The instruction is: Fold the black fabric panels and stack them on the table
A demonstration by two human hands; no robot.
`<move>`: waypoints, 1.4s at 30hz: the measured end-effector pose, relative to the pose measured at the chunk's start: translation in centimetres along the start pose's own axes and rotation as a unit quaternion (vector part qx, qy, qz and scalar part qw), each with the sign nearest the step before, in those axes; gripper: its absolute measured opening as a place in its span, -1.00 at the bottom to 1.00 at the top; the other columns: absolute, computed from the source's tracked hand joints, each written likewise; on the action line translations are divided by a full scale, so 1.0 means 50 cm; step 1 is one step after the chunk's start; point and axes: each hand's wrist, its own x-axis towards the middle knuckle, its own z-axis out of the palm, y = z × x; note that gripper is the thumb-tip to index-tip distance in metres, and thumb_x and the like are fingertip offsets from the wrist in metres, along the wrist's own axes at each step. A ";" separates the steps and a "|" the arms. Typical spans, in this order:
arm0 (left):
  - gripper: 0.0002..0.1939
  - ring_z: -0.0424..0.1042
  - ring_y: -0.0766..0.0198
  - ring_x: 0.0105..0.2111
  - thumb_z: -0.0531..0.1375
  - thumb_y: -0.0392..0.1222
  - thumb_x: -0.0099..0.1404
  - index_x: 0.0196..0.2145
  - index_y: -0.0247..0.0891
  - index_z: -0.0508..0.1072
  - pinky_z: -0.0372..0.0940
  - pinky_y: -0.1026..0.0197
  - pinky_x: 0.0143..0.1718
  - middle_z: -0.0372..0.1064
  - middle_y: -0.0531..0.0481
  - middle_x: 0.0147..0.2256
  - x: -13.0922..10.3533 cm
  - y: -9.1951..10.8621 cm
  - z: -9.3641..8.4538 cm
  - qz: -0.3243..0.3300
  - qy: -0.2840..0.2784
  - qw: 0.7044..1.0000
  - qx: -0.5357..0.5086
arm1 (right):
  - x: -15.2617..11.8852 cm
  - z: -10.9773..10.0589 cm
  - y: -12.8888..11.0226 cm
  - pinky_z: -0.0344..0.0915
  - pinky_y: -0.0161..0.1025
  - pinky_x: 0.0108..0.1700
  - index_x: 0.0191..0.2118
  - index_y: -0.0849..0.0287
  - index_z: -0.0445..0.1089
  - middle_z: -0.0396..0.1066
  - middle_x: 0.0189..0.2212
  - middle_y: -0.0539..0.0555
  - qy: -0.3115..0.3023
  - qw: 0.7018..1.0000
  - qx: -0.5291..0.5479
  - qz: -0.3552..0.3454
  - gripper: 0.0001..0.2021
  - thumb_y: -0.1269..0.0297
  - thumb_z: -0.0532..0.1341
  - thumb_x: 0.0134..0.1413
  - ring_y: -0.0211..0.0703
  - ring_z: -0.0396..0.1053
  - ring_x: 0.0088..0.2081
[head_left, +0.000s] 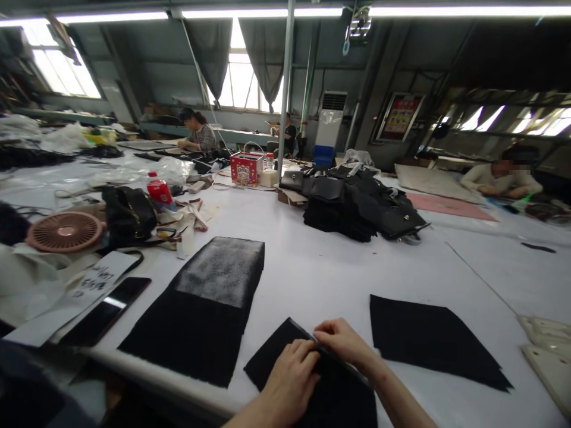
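Note:
A black fabric piece point(267, 359) lies at the table's near edge, with a raised or folded strip along its upper right side. Resting across it, my left hand point(292, 374) has its fingers bent and pressed together at that strip. On the other side of the same edge, my right hand point(343, 340) is closed, thumb and fingers pinching the strip. To the left is a stack of black pieces point(191, 333), its far end coated whitish grey. More black pieces point(428, 336) lie in a pile to the right.
A phone point(107, 312) and a handwritten sheet point(84, 291) lie at left, near a pink fan point(65, 231) and a red bottle point(159, 189). Black bags point(352, 199) are heaped beyond my hands. Pale boards point(546, 356) sit at right. Other people work farther back.

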 end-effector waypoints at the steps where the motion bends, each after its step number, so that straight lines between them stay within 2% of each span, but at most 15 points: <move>1: -0.67 0.25 0.10 0.06 0.18 -0.38 0.24 -0.04 -0.17 0.36 0.22 0.01 0.08 0.30 -0.03 0.08 0.006 0.003 0.010 -0.004 0.013 1.000 0.001 | 0.004 0.007 0.000 0.12 -0.30 -0.33 -0.40 0.23 0.48 0.39 -0.49 0.02 0.031 0.999 -0.031 -0.013 -0.81 0.19 0.24 0.01 -0.25 0.28 -0.41; 4: -0.75 0.29 0.07 -0.02 0.23 -0.34 0.23 -0.11 -0.22 0.38 0.23 -0.04 0.06 0.34 -0.07 -0.03 0.021 0.005 0.026 0.002 0.047 0.998 0.033 | 0.007 0.027 0.008 0.14 -0.24 -0.24 -0.21 0.21 0.49 0.43 -0.44 0.05 0.112 0.987 -0.108 -0.026 -0.77 0.24 0.19 0.06 -0.16 0.33 -0.34; 6: -0.75 0.31 0.04 -0.06 0.28 -0.24 0.21 -0.15 -0.22 0.39 0.23 -0.10 0.03 0.36 -0.06 -0.10 0.024 -0.003 0.024 0.002 0.062 0.996 0.063 | 0.002 0.039 0.017 0.15 -0.23 -0.23 -0.11 0.19 0.46 0.45 -0.40 0.07 0.142 0.979 -0.143 -0.027 -0.72 0.24 0.16 0.09 -0.12 0.36 -0.32; 9: -0.72 0.30 0.03 -0.08 0.32 -0.17 0.19 -0.15 -0.21 0.38 0.23 -0.12 0.02 0.35 -0.04 -0.11 0.019 -0.019 0.013 -0.004 0.063 0.995 0.073 | -0.004 0.054 0.024 0.17 -0.22 -0.20 -0.09 0.15 0.44 0.47 -0.31 0.10 0.173 0.968 -0.176 -0.038 -0.73 0.26 0.16 0.10 -0.08 0.39 -0.26; 14: -0.68 0.27 0.06 -0.01 0.26 -0.25 0.24 -0.05 -0.20 0.35 0.24 -0.04 0.08 0.32 -0.05 -0.02 0.016 -0.030 0.006 0.048 0.026 0.997 0.053 | 0.009 0.078 0.021 0.21 -0.20 -0.16 -0.20 0.11 0.46 0.44 -0.30 0.08 0.223 0.950 -0.205 -0.078 -0.82 0.34 0.12 0.14 -0.08 0.40 -0.23; 19: -0.80 0.29 0.11 -0.08 0.08 -0.35 0.35 -0.08 -0.23 0.35 0.29 0.00 -0.01 0.33 -0.05 -0.11 0.036 -0.052 -0.012 0.027 0.033 0.994 0.102 | 0.016 0.115 0.050 0.23 -0.16 -0.11 -0.07 0.12 0.46 0.39 -0.25 0.12 0.267 0.927 -0.234 -0.120 -0.71 0.42 0.05 0.23 -0.07 0.36 -0.21; 21: -0.81 0.30 0.12 -0.12 0.08 -0.35 0.35 -0.09 -0.23 0.35 0.32 0.01 -0.05 0.34 -0.05 -0.13 0.046 -0.064 -0.024 0.019 0.031 0.990 0.134 | 0.017 0.131 0.072 0.23 -0.12 -0.11 -0.02 0.15 0.44 0.37 -0.25 0.14 0.298 0.905 -0.257 -0.159 -0.70 0.43 0.03 0.26 -0.05 0.33 -0.20; 24: -0.84 0.32 0.13 -0.16 0.08 -0.35 0.35 -0.12 -0.25 0.35 0.34 0.05 -0.10 0.35 -0.06 -0.17 0.055 -0.078 -0.038 0.031 0.011 0.986 0.163 | 0.021 0.149 0.100 0.24 -0.11 -0.15 0.03 0.18 0.39 0.34 -0.28 0.14 0.354 0.842 -0.309 -0.265 -0.68 0.46 0.01 0.27 -0.06 0.28 -0.23; 26: -0.83 0.32 0.15 -0.16 0.09 -0.34 0.35 -0.10 -0.25 0.34 0.34 0.08 -0.09 0.35 -0.06 -0.16 0.057 -0.082 -0.041 0.035 0.014 0.986 0.163 | 0.024 0.155 0.108 0.26 -0.12 -0.17 0.07 0.20 0.34 0.32 -0.28 0.14 0.360 0.809 -0.339 -0.317 -0.67 0.49 0.00 0.27 -0.07 0.26 -0.24; 28: -0.74 0.33 0.15 -0.14 0.09 -0.32 0.37 0.01 -0.24 0.31 0.33 0.08 -0.08 0.34 -0.07 -0.14 0.056 -0.084 -0.041 0.031 0.034 0.985 0.169 | 0.026 0.158 0.109 0.27 -0.11 -0.18 0.11 0.24 0.29 0.32 -0.27 0.14 0.354 0.796 -0.360 -0.335 -0.65 0.49 0.00 0.27 -0.07 0.25 -0.24; 31: -0.62 0.33 0.14 -0.16 0.10 -0.26 0.39 0.14 -0.20 0.25 0.32 0.04 -0.10 0.34 -0.09 -0.12 0.052 -0.087 -0.038 0.026 0.061 0.981 0.184 | 0.026 0.158 0.106 0.28 -0.10 -0.20 0.15 0.28 0.23 0.32 -0.25 0.16 0.351 0.786 -0.379 -0.339 -0.63 0.49 -0.01 0.27 -0.06 0.24 -0.24; 42: -0.66 0.31 0.10 -0.14 0.07 -0.24 0.40 0.11 -0.26 0.29 0.32 -0.02 -0.09 0.35 -0.11 -0.10 0.052 -0.101 -0.026 0.012 0.067 0.984 0.164 | 0.031 0.156 0.099 0.28 -0.07 -0.24 0.18 0.22 0.23 0.35 -0.27 0.17 0.350 0.777 -0.384 -0.354 -0.60 0.48 -0.04 0.26 -0.02 0.27 -0.26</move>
